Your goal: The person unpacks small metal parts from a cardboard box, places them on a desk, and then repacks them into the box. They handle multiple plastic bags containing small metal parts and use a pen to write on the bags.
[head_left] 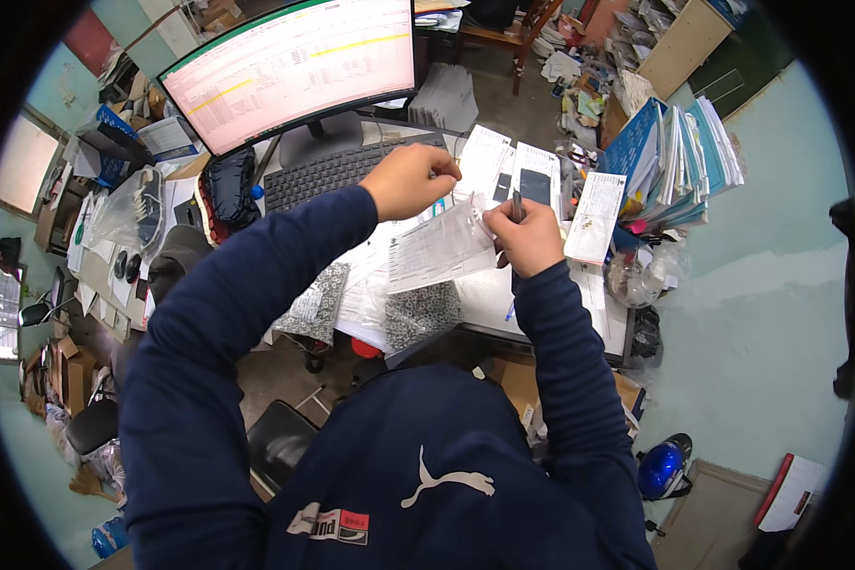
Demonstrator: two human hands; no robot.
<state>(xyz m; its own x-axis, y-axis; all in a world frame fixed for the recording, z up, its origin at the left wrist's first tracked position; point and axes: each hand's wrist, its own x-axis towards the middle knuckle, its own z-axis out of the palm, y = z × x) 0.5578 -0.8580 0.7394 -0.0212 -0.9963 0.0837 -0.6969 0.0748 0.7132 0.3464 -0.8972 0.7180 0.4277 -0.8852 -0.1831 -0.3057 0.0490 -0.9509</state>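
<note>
My right hand (530, 235) is closed round a dark pen (517, 205) that points upward. The same hand pinches the right edge of a printed paper slip (444, 249), which is tilted above the desk and looks partly see-through near its top. Above the slip's upper left is my left hand (410, 180), fingers curled together; whether anything small is between them cannot be made out. Beneath the slip lie more white papers and a grey patterned piece (423, 313) at the desk's near edge. A black keyboard (328, 173) lies just beyond my left hand.
A monitor (294, 71) showing a spreadsheet stands at the back left. Printed slips (596, 217) and a dark phone-like object (535, 186) lie to the right, beside upright folders (670, 157). A dark case (230, 190) sits left of the keyboard. A black chair (280, 442) stands below the desk.
</note>
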